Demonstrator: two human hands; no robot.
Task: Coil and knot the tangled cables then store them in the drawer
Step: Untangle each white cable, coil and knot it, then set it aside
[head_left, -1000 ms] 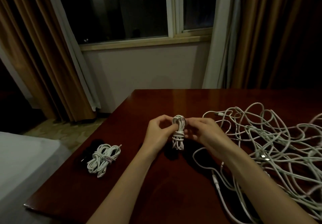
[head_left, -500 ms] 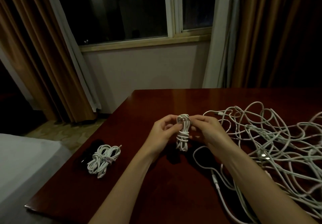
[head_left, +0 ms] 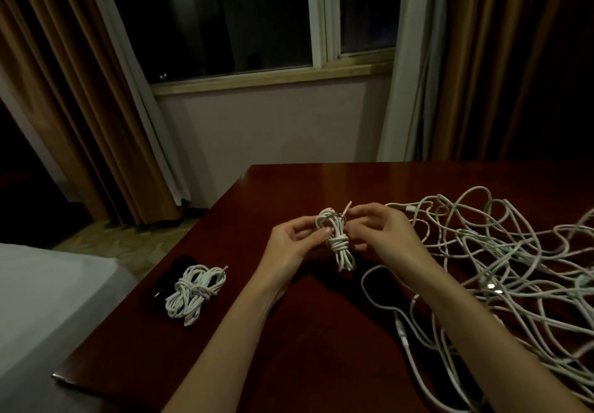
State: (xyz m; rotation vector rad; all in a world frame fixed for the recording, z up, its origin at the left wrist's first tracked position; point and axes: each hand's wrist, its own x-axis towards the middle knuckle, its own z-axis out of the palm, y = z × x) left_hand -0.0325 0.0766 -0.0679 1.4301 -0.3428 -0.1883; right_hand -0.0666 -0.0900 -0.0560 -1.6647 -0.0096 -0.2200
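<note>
A small white coiled cable (head_left: 337,245), wrapped round its middle, hangs upright above the dark red table (head_left: 321,332). My left hand (head_left: 291,245) pinches its upper loop from the left. My right hand (head_left: 382,232) pinches the cable's free end, which sticks up at the top of the coil. A finished white bundle (head_left: 193,290) lies on the table at the left. A big tangle of white cables (head_left: 501,268) spreads over the right side of the table. No drawer is in view.
A small black object (head_left: 160,293) lies beside the finished bundle near the table's left edge. A white bed (head_left: 41,309) stands at the left. Curtains (head_left: 80,91) and a dark window are behind the table.
Both hands lifted the coil slightly, and the cable's free end now sticks up out of the top loop by my right fingers.
</note>
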